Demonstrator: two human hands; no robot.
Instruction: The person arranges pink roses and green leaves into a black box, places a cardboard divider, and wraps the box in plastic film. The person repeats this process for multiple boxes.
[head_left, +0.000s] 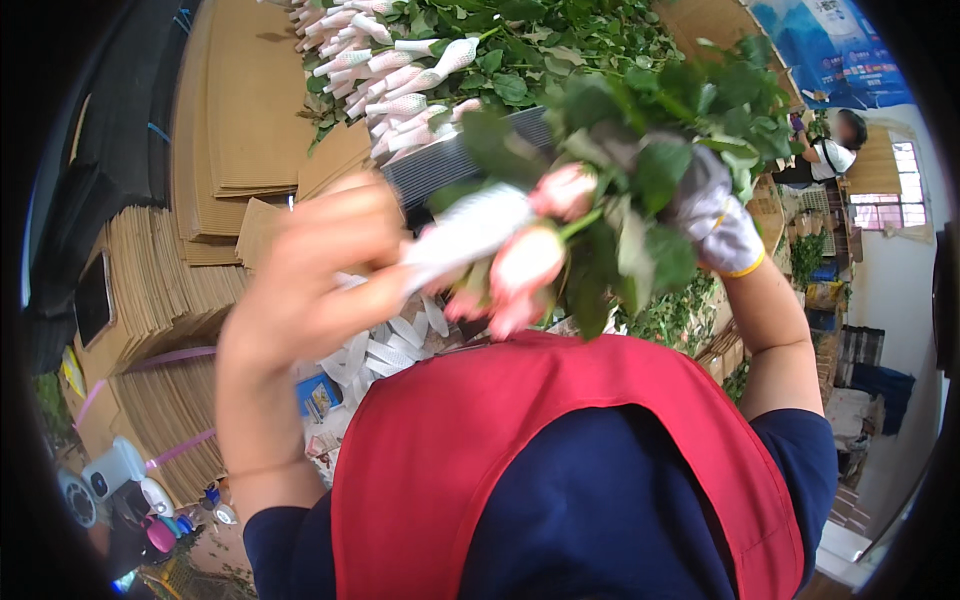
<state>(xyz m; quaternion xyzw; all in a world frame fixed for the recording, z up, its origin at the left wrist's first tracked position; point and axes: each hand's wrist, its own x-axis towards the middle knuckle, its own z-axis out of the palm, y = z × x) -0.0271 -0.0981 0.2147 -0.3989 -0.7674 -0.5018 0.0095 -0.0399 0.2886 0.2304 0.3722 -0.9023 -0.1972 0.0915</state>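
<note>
My left hand (322, 262), bare and blurred by motion, pinches the narrow end of a white foam-net sleeve (476, 225). The sleeve's wide end lies against a bunch of pink roses (527, 259), and whether a bloom is inside it I cannot tell. My right hand (709, 206), in a pale work glove with a yellow cuff, grips the roses by their leafy stems. Green leaves (664, 176) hide most of its fingers. Several pink blooms hang uncovered just above my red apron (420, 435).
Sleeved roses (405, 105) are heaped beyond my hands, beside a dark ribbed surface (465, 161). Loose foam sleeves (382, 349) lie below my left hand. Cardboard stacks (157, 277) and a phone (95, 300) are at left. Another person (829, 150) works at far right.
</note>
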